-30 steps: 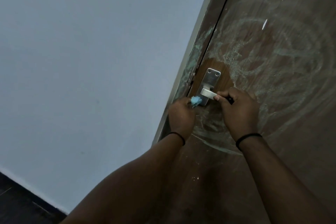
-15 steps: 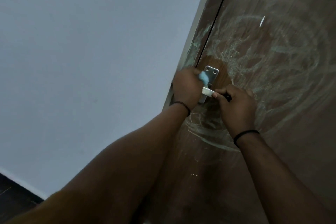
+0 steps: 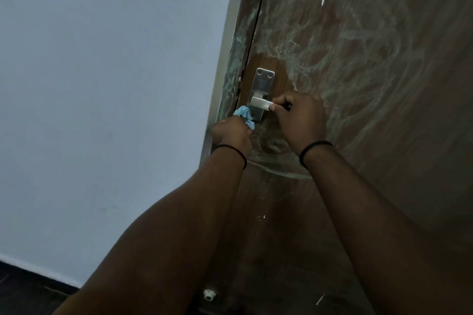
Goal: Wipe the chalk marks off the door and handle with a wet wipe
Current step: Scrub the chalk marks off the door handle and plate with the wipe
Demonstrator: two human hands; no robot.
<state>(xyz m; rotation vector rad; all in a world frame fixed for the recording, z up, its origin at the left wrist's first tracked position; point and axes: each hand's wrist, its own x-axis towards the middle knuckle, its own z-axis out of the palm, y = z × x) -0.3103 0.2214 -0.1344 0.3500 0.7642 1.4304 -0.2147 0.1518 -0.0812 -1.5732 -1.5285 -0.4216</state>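
Nearest, two bare forearms reach up from the bottom edge, each with a thin black band at the wrist. Low between them, by the foot of the door, sits a small white doorstop (image 3: 209,295). Further up, the left hand (image 3: 231,134) is curled round a crumpled blue wet wipe (image 3: 244,115), which pokes out above the knuckles and presses against the lower left corner of the metal handle plate (image 3: 263,89), right beside the door's edge. Just to its right, the right hand (image 3: 298,119) grips the lever handle (image 3: 261,103), thumb and forefinger pinching near its free end while the other fingers fold behind it. Around the plate the brown door (image 3: 371,186) shows a clean dark patch; beyond that, pale chalk marks (image 3: 340,41) swirl in wide loops across the panel and curve beneath both hands. Greenish chalk smears also run down the door frame (image 3: 234,64) left of the gap. Farthest left stands a plain pale wall (image 3: 102,84) above a dark floor
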